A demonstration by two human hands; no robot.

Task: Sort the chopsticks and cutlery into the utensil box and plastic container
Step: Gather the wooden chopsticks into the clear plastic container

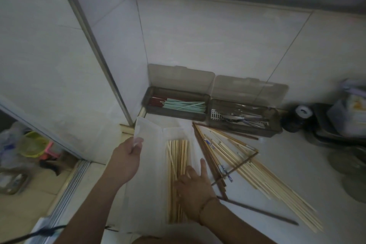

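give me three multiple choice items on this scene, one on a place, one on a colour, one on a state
1. Where do the loose chopsticks lie?
A. on the counter beside the plastic container
B. in the utensil box
C. on the floor

2. What colour are the chopsticks beside the dark red ones in the utensil box?
A. black
B. pale green
C. orange

3. What is the left hand doing?
A. hanging idle
B. lifting a spoon
C. gripping the container's lid

Key: 1 A, they fan out beside the container; 2 B, pale green sticks fill it; 3 C, fingers pinch the lid edge.

Utensil box [213, 105] behind plastic container [174, 132] (apparently apart).
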